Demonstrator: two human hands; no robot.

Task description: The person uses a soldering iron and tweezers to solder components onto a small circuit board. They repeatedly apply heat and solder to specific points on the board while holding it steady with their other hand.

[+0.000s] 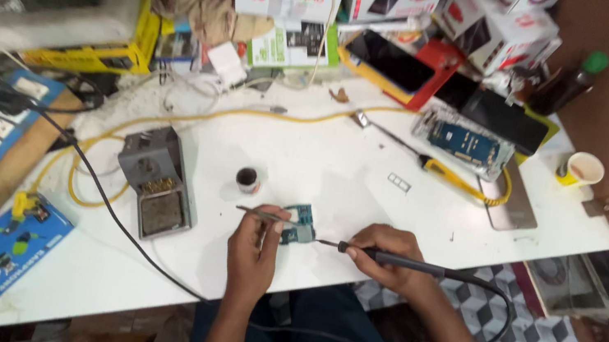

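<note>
The left hand [254, 247] is closing its fingers around a pair of thin metal tweezers [257, 212], whose tips are pointing away to the hand's left, and its fingertips are resting against the near edge of a small blue-green circuit board [298, 224] that is lying flat on the white table [337, 177]. The right hand [383, 253] is gripping a dark soldering iron [389, 257] like a pen, the tip reaching toward the board just to the left of this hand, so that the board is sitting between the two hands and touching the left one. A black cable [492, 313] is trailing from the iron's handle past the right wrist and looping down over the table edge. Just beyond the left hand a small round dark pot [248, 179] is standing on the table, and farther to that hand's left a grey soldering-iron stand [156, 182] is sitting with a yellow cord [188, 119] curling behind it. Well beyond the right hand a yellow-handled screwdriver [438, 168] is lying near an opened phone [466, 141], with a paper cup [582, 170] standing at the far right corner.
</note>
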